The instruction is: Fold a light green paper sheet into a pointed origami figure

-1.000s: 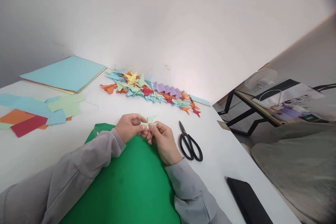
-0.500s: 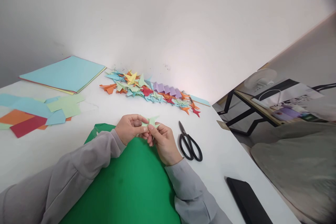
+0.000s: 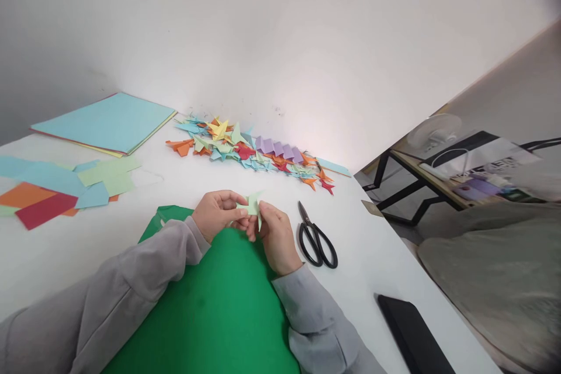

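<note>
A small light-green folded paper piece is held up between my hands, above the green cloth in front of me. My left hand pinches its left side between thumb and fingers. On its right side, my right hand grips an edge with thumb and forefinger. The fingertips of both hands nearly meet beneath the paper. Just right of my right hand lie black-handled scissors, blades pointing away from me. Beyond my hands a long pile of folded paper shapes in several colours runs along the wall.
At the far left lies a stack of large coloured sheets, light blue on top. Cut paper pieces overlap nearer on the left. A black flat object lies near the table's right edge. Past that edge, a chair and a low shelf with bags stand.
My right thumb has shifted from the middle of the light-green paper to its right edge. More of the paper's face shows now. My left hand stays nearly still.
</note>
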`<state>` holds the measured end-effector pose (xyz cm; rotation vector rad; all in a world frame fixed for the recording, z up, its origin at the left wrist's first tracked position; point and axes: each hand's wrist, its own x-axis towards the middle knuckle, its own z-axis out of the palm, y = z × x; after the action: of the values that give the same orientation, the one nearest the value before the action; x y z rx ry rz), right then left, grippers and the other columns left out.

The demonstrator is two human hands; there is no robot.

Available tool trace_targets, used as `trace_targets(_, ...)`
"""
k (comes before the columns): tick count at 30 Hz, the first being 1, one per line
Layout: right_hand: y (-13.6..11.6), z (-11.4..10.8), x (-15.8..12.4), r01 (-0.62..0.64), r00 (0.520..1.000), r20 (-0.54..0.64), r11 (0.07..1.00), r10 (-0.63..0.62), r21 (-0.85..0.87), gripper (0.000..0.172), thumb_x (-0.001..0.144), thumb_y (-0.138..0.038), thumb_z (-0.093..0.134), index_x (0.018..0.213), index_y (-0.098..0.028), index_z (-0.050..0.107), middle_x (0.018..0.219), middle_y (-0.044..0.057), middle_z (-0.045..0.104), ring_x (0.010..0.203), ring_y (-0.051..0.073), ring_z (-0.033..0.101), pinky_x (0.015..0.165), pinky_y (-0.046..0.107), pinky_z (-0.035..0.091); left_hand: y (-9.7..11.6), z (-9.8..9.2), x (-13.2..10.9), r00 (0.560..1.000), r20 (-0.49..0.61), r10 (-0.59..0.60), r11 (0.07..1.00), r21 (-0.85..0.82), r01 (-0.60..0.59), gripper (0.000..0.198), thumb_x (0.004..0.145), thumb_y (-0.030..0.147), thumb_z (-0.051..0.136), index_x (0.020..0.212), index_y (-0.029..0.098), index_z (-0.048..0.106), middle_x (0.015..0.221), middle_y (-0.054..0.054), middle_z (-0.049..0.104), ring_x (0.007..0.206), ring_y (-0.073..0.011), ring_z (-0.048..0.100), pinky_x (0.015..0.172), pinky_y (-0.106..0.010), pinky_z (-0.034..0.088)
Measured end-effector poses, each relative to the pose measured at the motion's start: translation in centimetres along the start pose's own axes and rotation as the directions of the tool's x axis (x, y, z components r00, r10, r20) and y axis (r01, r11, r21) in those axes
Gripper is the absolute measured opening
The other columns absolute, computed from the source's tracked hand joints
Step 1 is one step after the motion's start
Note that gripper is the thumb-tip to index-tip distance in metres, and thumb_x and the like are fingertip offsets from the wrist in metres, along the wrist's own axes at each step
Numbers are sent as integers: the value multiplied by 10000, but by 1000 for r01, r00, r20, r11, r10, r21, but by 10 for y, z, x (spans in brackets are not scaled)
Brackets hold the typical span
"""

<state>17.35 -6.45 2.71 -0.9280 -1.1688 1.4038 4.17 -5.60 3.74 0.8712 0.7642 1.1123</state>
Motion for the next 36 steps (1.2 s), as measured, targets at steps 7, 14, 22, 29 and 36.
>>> trace_targets(7, -3, -3, 2, 147, 981, -106, 979, -163, -144, 179, 704, -307, 655, 737, -195, 519, 576, -57, 542, 531, 101, 524, 510, 232, 400, 4, -2, 2, 996, -86, 30, 993, 117, -20, 291, 496, 181, 765, 697, 99, 572, 489, -3, 627, 476, -119, 596, 513, -262, 517)
trace_targets(14, -1, -1, 2, 100, 990, -89, 991, -108, -89, 257, 636, -227, 705, 806, -193, 516, 550, -74, 545, 518, 96, 548, 519, 227, 428, 2, -3, 2, 996, -66, 62, 980, 192, -48, 248, 526, 152, 745, 693, 95, 571, 474, -5, 627, 468, -118, 600, 496, -247, 520)
trace_targets(22, -4, -1, 1, 127, 986, -103, 989, -133, -70, 277, 630, -228, 710, 815, -197, 507, 480, -95, 518, 459, 98, 538, 495, 232, 436, 5, 0, -1, 996, -24, 80, 973, 217, -73, 219, 548, 129, 716, 700, 99, 560, 485, -4, 629, 458, -117, 594, 480, -245, 516)
trace_targets(29, -2, -8, 4, 87, 965, -228, 980, -128, -180, 213, 722, -372, 619, 702, -162, 589, 680, -19, 579, 517, 77, 512, 498, 226, 431, 6, 2, -2, 997, -27, 75, 953, 298, -63, 144, 580, 57, 649, 673, 104, 550, 407, 42, 565, 421, -114, 590, 460, -223, 504)
trace_targets(36, -3, -8, 5, 126, 945, -270, 967, -185, -220, 172, 700, -338, 644, 719, -170, 612, 627, -23, 590, 495, 83, 511, 481, 224, 433, 3, 1, -1, 999, -4, 49, 952, 302, -45, 145, 573, 63, 645, 674, 105, 551, 385, 57, 538, 412, -118, 587, 466, -242, 512)
